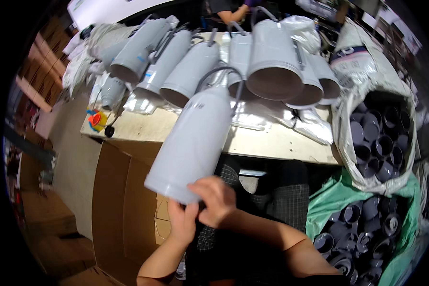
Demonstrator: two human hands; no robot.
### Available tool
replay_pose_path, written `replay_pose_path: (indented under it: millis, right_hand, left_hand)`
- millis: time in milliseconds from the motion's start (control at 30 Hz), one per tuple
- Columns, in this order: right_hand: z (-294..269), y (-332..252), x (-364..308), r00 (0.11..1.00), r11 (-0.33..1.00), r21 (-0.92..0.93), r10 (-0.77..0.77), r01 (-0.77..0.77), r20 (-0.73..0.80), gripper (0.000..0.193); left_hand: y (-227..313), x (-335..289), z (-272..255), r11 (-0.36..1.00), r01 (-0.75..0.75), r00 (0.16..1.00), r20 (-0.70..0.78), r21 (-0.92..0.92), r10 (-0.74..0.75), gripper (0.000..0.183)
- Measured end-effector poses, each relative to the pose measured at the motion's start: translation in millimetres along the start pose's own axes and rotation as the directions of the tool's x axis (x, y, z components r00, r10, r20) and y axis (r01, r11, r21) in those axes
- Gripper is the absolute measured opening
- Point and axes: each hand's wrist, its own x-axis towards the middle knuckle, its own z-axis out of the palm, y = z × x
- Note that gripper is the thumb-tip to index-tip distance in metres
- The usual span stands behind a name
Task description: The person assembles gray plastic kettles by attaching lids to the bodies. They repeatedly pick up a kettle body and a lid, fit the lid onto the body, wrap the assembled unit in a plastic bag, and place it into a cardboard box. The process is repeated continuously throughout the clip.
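Observation:
A light grey plastic cylinder [190,136] tilts in front of me, its narrow neck and dark cord loop pointing up toward the table. My left hand [182,221] grips the lower rim from below, partly hidden by the cylinder. Close beside it, my right hand [215,200] is closed at the same rim, slightly blurred. The cylinder's open end faces down toward me, and its inside is hidden. Behind it on the table lie several similar grey cylinders, including a wide one [271,57], with their round mouths turned my way.
An open cardboard box [112,200] stands below left of the table [286,148]. At right, a white woven sack [348,124] holds dark grey cup-shaped parts above a green bag [410,229] of similar parts. An orange round piece [96,119] lies at the table's left corner. Another person's arm [233,15] shows beyond.

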Motion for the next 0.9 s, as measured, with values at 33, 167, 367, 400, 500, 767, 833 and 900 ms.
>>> replay_pose_path:
  millis: [33,167,367,400,500,767,833,900]
  right_hand:
    - [-8.4,-5.7,2.8,1.0,0.996,0.091,0.002,-0.004,0.02,0.07]
    - [-47.9,5.4,16.1,0.947,0.969,0.099,-0.241,0.224,0.214,0.082]
    - [-129.0,64.6,-29.3,0.883,0.93,-0.056,0.325,-0.364,-0.34,0.054]
    - [-125.9,60.2,-59.6,0.761,0.83,0.289,0.555,-0.477,-0.336,0.05]
    - [-131.5,32.2,-108.4,0.827,0.798,0.269,0.562,-0.539,-0.012,0.041]
    - [-444.4,113.0,-346.0,0.162,-0.459,-0.709,0.768,-0.536,-0.62,0.027]
    - [-458.2,118.6,-365.4,-0.134,-0.49,-0.611,0.835,-0.622,-0.533,0.034]
    - [-435.4,97.0,-298.3,0.007,-0.441,-0.477,0.728,-0.761,-0.686,0.055]
  left_hand:
    - [15.3,5.7,3.5,0.987,0.148,0.989,-0.025,0.06,-0.147,0.049]
    - [11.8,-24.5,-37.6,0.989,0.107,0.982,-0.164,0.102,-0.09,0.029]
    - [-2.7,-6.2,-121.0,0.983,0.162,0.879,-0.467,0.09,-0.102,0.039]
    - [-13.1,2.7,-104.7,0.979,0.156,0.907,-0.375,-0.129,-0.194,0.041]
    - [-24.9,5.1,-87.1,0.816,0.238,0.914,-0.162,-0.527,-0.372,0.049]
    - [-80.9,19.8,8.5,0.618,0.554,0.831,0.32,-0.558,-0.456,0.058]
    - [-72.5,25.1,24.2,0.637,0.562,0.826,0.309,-0.528,-0.472,0.057]
    - [-65.2,28.2,21.0,0.663,0.54,0.839,0.269,-0.518,-0.474,0.052]
